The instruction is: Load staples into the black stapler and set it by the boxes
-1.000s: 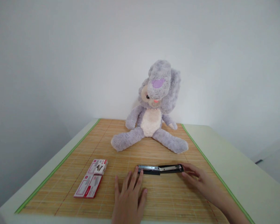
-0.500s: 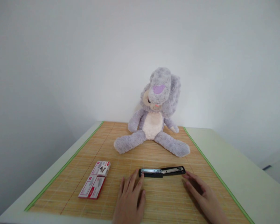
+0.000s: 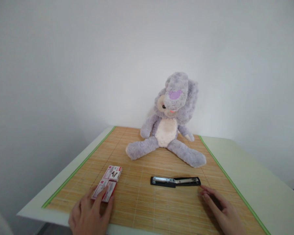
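Note:
A black stapler (image 3: 175, 181) lies opened flat on the bamboo mat (image 3: 147, 202), its metal channel showing. Left of it sit two small red-and-white boxes: the nearer box (image 3: 104, 191) and a farther one (image 3: 113, 173) with its flap open. My left hand (image 3: 90, 213) rests on the mat with fingers spread, its fingertips on the nearer box. My right hand (image 3: 220, 210) lies flat and open on the mat, fingertips just short of the stapler's right end.
A grey plush rabbit (image 3: 170, 122) sits at the back of the mat against the white wall. The mat, edged in green, covers a pale table (image 3: 254, 176) whose left and front edges are close to my hands.
My left hand slid left from the stapler to the nearer red-and-white box. My right hand drew back off the stapler's right end. The view shifted left.

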Demonstrator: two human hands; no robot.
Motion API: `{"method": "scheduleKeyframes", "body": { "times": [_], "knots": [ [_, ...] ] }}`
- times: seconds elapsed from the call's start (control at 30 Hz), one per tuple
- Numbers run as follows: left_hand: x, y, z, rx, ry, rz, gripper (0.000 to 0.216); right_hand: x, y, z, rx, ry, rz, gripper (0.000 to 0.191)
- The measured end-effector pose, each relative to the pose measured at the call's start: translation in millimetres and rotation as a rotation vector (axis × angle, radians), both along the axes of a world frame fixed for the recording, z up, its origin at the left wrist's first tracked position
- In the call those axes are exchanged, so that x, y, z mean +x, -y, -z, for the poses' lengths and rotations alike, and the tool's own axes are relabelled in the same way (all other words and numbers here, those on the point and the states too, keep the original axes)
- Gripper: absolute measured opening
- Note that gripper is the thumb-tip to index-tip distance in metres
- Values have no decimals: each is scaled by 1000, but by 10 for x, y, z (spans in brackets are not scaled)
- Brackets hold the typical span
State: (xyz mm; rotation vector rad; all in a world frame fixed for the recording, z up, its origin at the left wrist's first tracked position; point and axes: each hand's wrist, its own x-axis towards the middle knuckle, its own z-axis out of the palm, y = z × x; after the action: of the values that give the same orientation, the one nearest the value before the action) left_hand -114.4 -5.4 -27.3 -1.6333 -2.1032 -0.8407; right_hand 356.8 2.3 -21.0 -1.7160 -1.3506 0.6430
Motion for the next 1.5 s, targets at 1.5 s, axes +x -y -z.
{"method": "scheduleKeyframes", "body": {
  "times": [1.5],
  "knots": [
    [803, -239, -364, -508, 378, 858, 33, -1325, -26, -409, -291, 194, -472, 44]
  ]
}}
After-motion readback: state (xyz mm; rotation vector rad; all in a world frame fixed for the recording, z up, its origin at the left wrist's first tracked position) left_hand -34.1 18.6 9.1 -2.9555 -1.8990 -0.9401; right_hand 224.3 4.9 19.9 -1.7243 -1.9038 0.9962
